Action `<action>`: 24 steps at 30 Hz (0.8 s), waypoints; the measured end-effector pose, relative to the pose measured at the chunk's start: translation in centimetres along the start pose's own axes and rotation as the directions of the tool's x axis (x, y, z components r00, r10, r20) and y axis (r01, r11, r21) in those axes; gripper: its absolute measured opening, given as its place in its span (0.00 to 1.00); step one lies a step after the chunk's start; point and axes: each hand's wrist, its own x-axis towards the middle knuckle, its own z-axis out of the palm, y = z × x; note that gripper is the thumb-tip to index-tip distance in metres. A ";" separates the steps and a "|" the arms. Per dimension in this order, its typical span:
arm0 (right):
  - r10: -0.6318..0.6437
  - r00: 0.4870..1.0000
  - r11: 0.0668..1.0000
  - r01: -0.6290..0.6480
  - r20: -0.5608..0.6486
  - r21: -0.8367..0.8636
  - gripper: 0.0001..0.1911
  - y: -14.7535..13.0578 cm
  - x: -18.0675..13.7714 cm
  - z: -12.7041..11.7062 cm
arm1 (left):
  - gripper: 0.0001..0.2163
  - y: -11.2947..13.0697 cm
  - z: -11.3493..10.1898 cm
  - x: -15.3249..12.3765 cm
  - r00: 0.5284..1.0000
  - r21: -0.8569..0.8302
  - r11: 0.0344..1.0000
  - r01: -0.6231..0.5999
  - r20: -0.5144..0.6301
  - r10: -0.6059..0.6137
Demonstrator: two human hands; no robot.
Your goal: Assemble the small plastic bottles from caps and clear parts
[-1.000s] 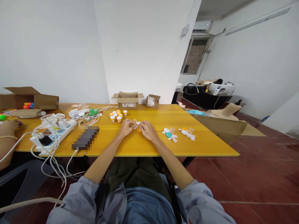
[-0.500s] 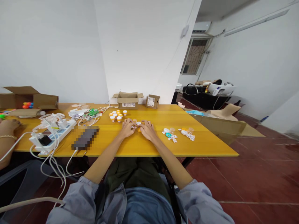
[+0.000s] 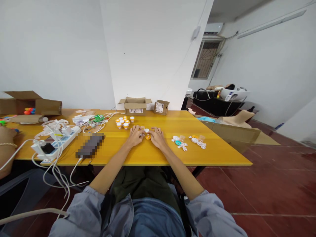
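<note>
- Step in hand: judged to be fingertip handling of small plastic parts, with several loose pieces gathered between the two hands on the yellow table (image 3: 148,157).
- Left hand (image 3: 135,136): rested low over the table, fingers partly curled; a clear cup (image 3: 142,127) and small white bits are at its fingertips. Whether anything is gripped cannot be told.
- Right hand (image 3: 157,137): fingers loosely spread and bent, thumb side turned toward the white disc (image 3: 146,130). Contact with the disc, or a hold on it, cannot be confirmed.
- Part location: white disc is set between the hands; orange disc (image 3: 148,137) lies just on the near side of it, flat on the table.
- Next move: light fingertip control judged to be called for, with parts turned and lined up before any pressure is applied; small bits could be scattered easily.
- Nearby: a group of orange-and-white capped cups (image 3: 125,121) is stood beyond the left hand. Loose parts with a teal disc (image 3: 178,143) and a second loose set (image 3: 197,140) are laid out to the right.
- Writing: white labels are carried by the open carton (image 3: 128,111) and the smaller carton (image 3: 158,111); print too small to be read.
- Blue markings are shown on the power strip (image 3: 62,141), also illegible. Green packet (image 3: 99,118): no brand can be made out.
</note>
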 end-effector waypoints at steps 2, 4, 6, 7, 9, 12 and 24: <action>0.002 1.000 1.000 -0.002 -0.009 0.003 0.17 0.2 0.1 0.0 | 0.07 -0.2 0.1 0.1 1.000 -0.016 1.000 0.002 0.003 -0.002; 0.005 1.000 1.000 -0.005 -0.021 0.004 0.16 0.3 0.1 0.1 | 0.06 -0.2 0.2 0.2 1.000 -0.035 0.999 0.006 0.005 -0.006; 0.007 0.999 1.000 -0.007 -0.035 0.006 0.14 0.3 0.1 0.1 | 0.05 -0.2 0.2 0.3 1.000 -0.052 0.999 0.011 0.005 -0.011; 0.008 0.999 1.000 -0.008 -0.041 0.008 0.14 0.3 0.1 0.2 | 0.05 -0.2 0.1 0.3 1.000 -0.059 0.998 0.016 0.005 -0.015; 0.005 0.999 1.000 -0.004 -0.050 0.013 0.13 0.3 0.1 0.2 | 0.04 -0.2 0.1 0.3 1.000 -0.074 0.997 0.027 0.004 -0.026; -0.007 0.998 1.000 0.008 -0.059 0.019 0.11 0.5 0.2 0.3 | 0.03 -0.3 0.2 0.3 0.999 -0.105 0.993 0.052 -0.001 -0.052; -0.015 0.997 0.999 0.018 -0.078 0.035 0.09 0.8 0.3 0.3 | 0.02 -0.3 0.0 0.7 0.997 -0.249 0.966 0.076 -0.015 -0.082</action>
